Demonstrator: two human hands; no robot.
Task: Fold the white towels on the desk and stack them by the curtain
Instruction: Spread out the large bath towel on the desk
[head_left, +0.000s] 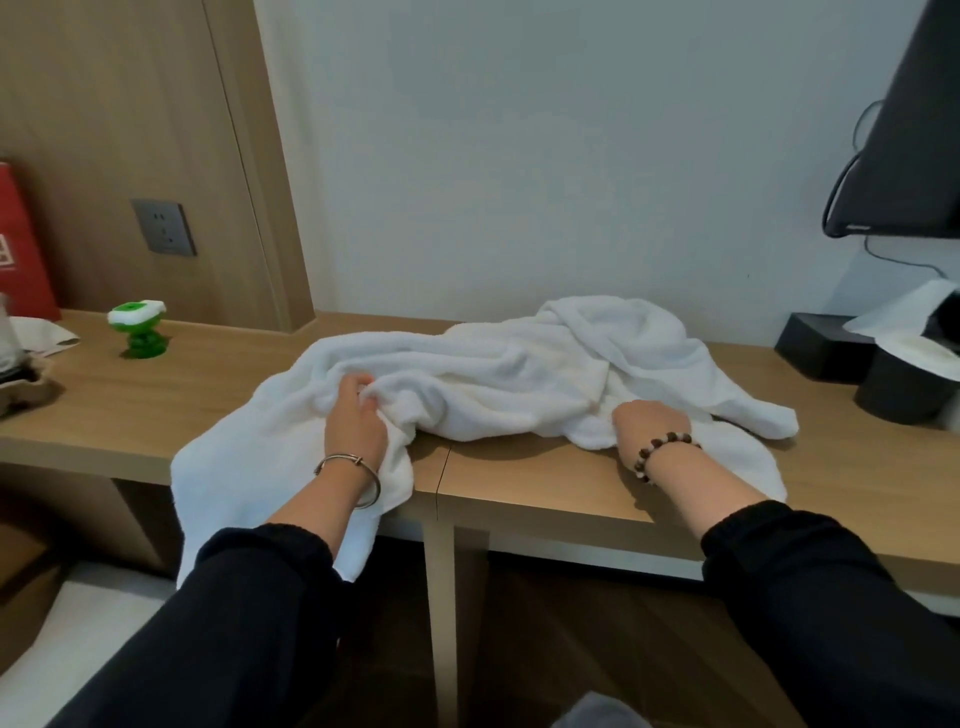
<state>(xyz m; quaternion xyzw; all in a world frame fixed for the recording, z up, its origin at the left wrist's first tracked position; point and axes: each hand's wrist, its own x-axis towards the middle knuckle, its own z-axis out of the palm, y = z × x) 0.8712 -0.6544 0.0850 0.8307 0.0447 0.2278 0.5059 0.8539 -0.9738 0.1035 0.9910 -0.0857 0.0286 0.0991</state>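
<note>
A heap of white towels (498, 374) lies crumpled across the middle of the wooden desk (545, 483). One end hangs over the desk's front edge at the left. My left hand (356, 415) pinches a fold of towel near the left side of the heap, thumb and fingers curled on the cloth. My right hand (652, 423) grips the towel's near edge on the right, knuckles up, fingers tucked into the fabric. No curtain is in view.
A green and white small object (139, 332) stands at the desk's left, beside a red bag (21, 244) and a cardboard tray (26, 389). Black containers (904, 384) with white paper sit at the right, under a wall-mounted screen (904, 140). A wall socket (163, 227) is at the left.
</note>
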